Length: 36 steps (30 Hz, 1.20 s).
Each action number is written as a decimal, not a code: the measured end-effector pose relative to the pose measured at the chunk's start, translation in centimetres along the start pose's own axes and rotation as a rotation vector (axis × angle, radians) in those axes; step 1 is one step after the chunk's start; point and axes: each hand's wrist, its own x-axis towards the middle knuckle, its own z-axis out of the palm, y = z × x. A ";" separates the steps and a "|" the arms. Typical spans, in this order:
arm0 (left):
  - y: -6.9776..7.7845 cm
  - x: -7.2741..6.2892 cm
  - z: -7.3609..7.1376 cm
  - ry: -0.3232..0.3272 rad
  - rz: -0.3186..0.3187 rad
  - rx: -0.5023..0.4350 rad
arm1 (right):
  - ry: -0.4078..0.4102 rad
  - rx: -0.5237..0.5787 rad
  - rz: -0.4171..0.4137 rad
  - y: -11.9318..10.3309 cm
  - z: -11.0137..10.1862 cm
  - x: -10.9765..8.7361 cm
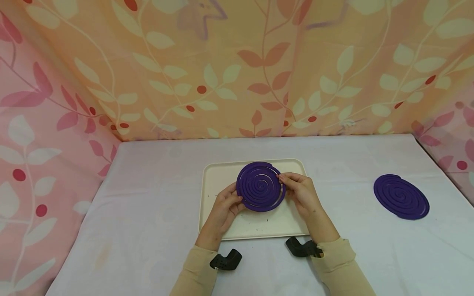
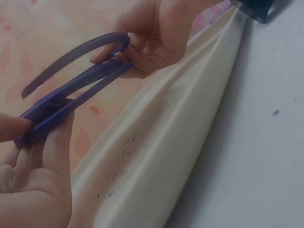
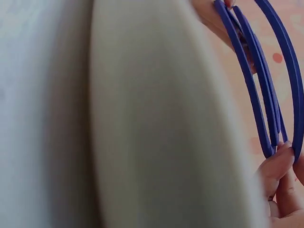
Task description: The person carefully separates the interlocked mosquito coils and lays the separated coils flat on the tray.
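In the head view a purple spiral mosquito coil (image 1: pixel 260 187) is held up over a cream tray (image 1: pixel 255 228). My left hand (image 1: pixel 224 205) pinches its left edge between thumb and fingers. On the opposite side, my right hand (image 1: pixel 300 191) pinches the upper right edge. In the left wrist view, one outer strand of the coil (image 2: pixel 71 85) stands apart from the rest of the spiral. The right wrist view also has gaps between the coil's strands (image 3: pixel 251 80), with my right hand's fingertips (image 3: pixel 280 159) gripping its lower end. Whether the strands belong to one coil or two interlocked ones, I cannot tell.
A second purple mosquito coil (image 1: pixel 401 197) lies flat on the white tablecloth (image 1: pixel 355 263) to the right. Small dark crumbs (image 2: pixel 126 154) are scattered in the tray. Floral cloth (image 1: pixel 222 107) hangs behind the table and at both sides.
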 end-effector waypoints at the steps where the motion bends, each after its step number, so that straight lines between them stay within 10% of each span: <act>1: 0.0 0.0 0.0 0.004 0.001 0.004 | 0.001 0.001 -0.002 0.0 0.0 0.0; 16: -0.2 -0.1 -0.1 -0.007 0.053 -0.034 | 0.002 -0.101 -0.157 0.4 0.3 0.2; 36: 0.0 0.0 0.0 0.156 -0.002 0.129 | -0.162 -0.206 -0.163 0.0 -0.3 0.3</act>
